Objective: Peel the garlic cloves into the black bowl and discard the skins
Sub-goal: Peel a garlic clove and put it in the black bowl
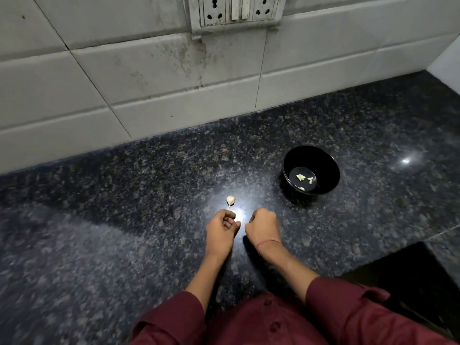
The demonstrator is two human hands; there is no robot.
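The black bowl (321,160) stands on the dark granite counter (124,220) and holds several peeled garlic cloves (301,177). A small garlic piece with a thin stalk (230,200) lies on the counter just beyond my left hand (220,230). The stalk's end reaches the knuckles of that hand. Its fingers are curled toward the palm, and I see nothing between them. My right hand (263,226) is a fist close beside it, back toward the camera, with its palm side hidden. Both hands are left of and nearer than the bowl.
A tiled wall (149,83) with a socket panel (235,11) runs along the back of the counter. A dark recess (410,275) cuts into the counter at the near right. Bright light glares on the granite between the hands.
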